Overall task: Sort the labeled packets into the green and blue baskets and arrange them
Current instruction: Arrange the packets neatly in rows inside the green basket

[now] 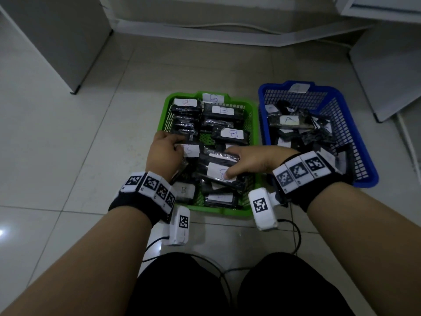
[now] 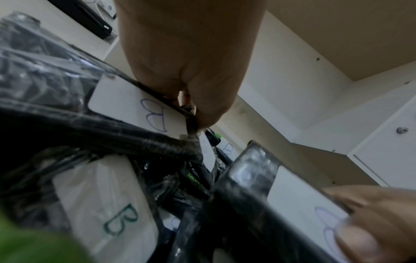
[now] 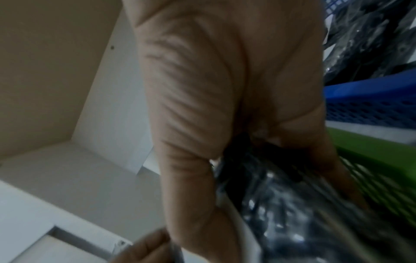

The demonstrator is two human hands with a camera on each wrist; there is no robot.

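Observation:
The green basket (image 1: 254,124) sits on the floor in front of me, filled with black plastic packets with white B labels. To its right, the blue basket (image 1: 355,133) holds packets labeled A (image 1: 288,120). My left hand (image 1: 180,147) is inside the green basket's left side and pinches the edge of a B packet (image 2: 144,110). My right hand (image 1: 230,165) reaches in from the right. Its thumb presses the label of another B packet (image 1: 218,173) while its fingers curl round that packet. The right wrist view is blurred and shows my right hand's fingers (image 3: 191,178) round the shiny packet (image 3: 281,204).
White cabinets stand at the left (image 1: 57,42) and right (image 1: 387,71) of the tiled floor. A white baseboard (image 1: 205,35) runs along the back. Cables (image 1: 296,236) trail from my wrist cameras past my knees (image 1: 182,288) at the bottom.

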